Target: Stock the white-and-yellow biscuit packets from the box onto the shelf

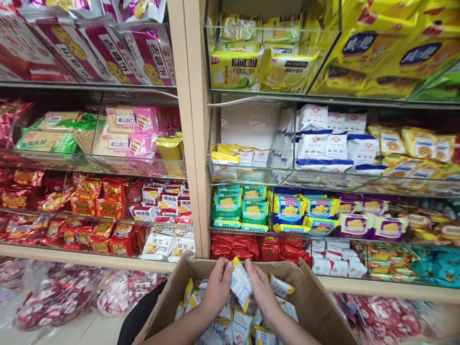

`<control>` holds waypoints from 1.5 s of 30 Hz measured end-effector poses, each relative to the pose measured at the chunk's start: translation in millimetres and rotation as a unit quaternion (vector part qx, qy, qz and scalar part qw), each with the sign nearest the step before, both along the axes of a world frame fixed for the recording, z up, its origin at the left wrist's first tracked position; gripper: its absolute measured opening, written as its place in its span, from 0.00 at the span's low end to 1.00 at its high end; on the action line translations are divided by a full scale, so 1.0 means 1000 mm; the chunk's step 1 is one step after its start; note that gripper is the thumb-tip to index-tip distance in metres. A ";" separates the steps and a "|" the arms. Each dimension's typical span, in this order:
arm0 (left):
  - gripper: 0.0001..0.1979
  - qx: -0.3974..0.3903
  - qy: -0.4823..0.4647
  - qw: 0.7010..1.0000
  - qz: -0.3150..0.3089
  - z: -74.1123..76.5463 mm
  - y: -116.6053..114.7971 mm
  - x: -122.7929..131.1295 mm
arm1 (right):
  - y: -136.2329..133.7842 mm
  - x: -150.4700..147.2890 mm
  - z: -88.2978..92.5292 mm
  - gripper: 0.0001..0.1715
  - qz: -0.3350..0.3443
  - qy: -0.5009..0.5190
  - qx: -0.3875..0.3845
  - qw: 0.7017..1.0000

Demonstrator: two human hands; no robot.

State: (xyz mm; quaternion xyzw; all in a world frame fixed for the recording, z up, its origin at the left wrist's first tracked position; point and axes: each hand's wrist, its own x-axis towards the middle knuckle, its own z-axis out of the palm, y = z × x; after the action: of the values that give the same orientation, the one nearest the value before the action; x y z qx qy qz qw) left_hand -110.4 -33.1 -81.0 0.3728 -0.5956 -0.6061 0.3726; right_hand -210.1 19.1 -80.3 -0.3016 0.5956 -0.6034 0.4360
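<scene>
Over the open cardboard box (309,297), both my hands hold one small white and yellow snack packet (241,283) between them. My left hand (220,282) pinches its upper left side with thumb and fingers. On the other side, my right hand (260,287) has its fingers closed along the packet's right edge. More white packets with yellow ends (240,326) lie loosely in the box below my wrists. Similar yellow and white packets (246,158) sit in a glass-fronted bin on the middle shelf, with bare back wall showing above them.
Glass-fronted shelves of packaged biscuits rise ahead, split by a wooden upright (196,129). White and blue packets (319,139) fill the neighbouring bin; green packets (240,207) stand below. Clear bags of red-wrapped snacks (61,297) lie on the floor at left. A white cable (247,100) runs along one shelf.
</scene>
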 end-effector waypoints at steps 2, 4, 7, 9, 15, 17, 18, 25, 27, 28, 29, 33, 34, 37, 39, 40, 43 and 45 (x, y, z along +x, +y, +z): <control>0.18 0.011 -0.003 1.000 0.004 0.000 0.001 -0.001 | 0.001 0.003 -0.002 0.21 -0.006 -0.070 0.010 0.997; 0.18 0.026 -0.001 1.000 -0.004 0.002 0.000 -0.002 | 0.001 0.004 -0.003 0.22 -0.015 -0.027 0.009 0.999; 0.18 0.026 0.005 1.000 -0.010 0.008 -0.003 -0.002 | 0.000 0.003 0.000 0.22 -0.034 0.124 -0.009 0.992; 0.18 0.011 0.010 1.000 0.007 0.015 -0.003 -0.001 | -0.002 0.002 0.006 0.22 -0.065 0.180 -0.003 0.981; 0.14 -0.003 0.010 0.997 0.076 0.032 0.006 0.003 | -0.005 0.001 0.023 0.24 -0.114 0.180 -0.002 0.977; 0.15 0.029 -0.003 0.995 0.095 0.034 0.008 0.004 | -0.005 0.000 0.024 0.25 -0.110 0.146 -0.021 0.983; 0.17 0.048 -0.009 0.993 0.105 0.034 0.008 0.004 | -0.004 0.001 0.024 0.25 -0.108 0.126 -0.028 0.986; 0.23 0.134 0.014 0.987 0.092 0.032 0.008 -0.003 | 0.001 0.002 0.028 0.22 -0.093 0.099 -0.055 0.989; 0.20 0.140 0.026 0.988 0.060 0.032 0.008 -0.003 | 0.003 -0.002 0.026 0.21 -0.103 0.202 -0.062 0.972; 0.21 0.144 0.027 0.988 0.043 0.032 0.007 -0.001 | 0.004 -0.005 0.024 0.21 -0.104 0.267 -0.075 0.955; 0.22 0.163 0.021 0.986 0.017 0.032 0.006 0.001 | 0.006 -0.007 0.022 0.21 -0.094 0.336 -0.096 0.932; 0.21 0.320 0.016 0.932 -0.167 0.034 0.003 0.011 | 0.012 -0.012 0.019 0.15 0.032 0.536 -0.205 0.818; 0.16 0.336 0.037 0.921 -0.193 0.036 0.002 0.013 | 0.013 -0.012 0.020 0.13 0.058 0.540 -0.219 0.811; 0.15 0.247 0.122 0.943 -0.183 0.046 0.001 0.017 | 0.017 -0.010 0.028 0.12 0.030 0.443 -0.220 0.869; 0.23 0.130 0.155 0.964 -0.173 0.053 0.001 0.018 | 0.017 -0.010 0.032 0.09 0.001 0.334 -0.174 0.926; 0.25 0.073 0.163 0.970 -0.166 0.056 0.000 0.019 | 0.017 -0.011 0.032 0.10 0.007 0.276 -0.147 0.950; 0.28 -0.005 0.169 0.974 -0.152 0.058 -0.001 0.018 | 0.014 -0.012 0.030 0.23 0.065 0.120 -0.112 0.984; 0.28 0.015 0.182 0.973 -0.143 0.057 -0.002 0.018 | 0.012 -0.013 0.029 0.24 0.061 0.065 -0.125 0.988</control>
State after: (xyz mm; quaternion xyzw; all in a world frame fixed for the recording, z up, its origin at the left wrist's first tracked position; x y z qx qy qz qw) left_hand -92.8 -35.0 -23.8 0.1724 -0.5557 -0.7196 0.3791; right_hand -223.5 30.7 -50.9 -0.4280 0.5231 -0.6244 0.3914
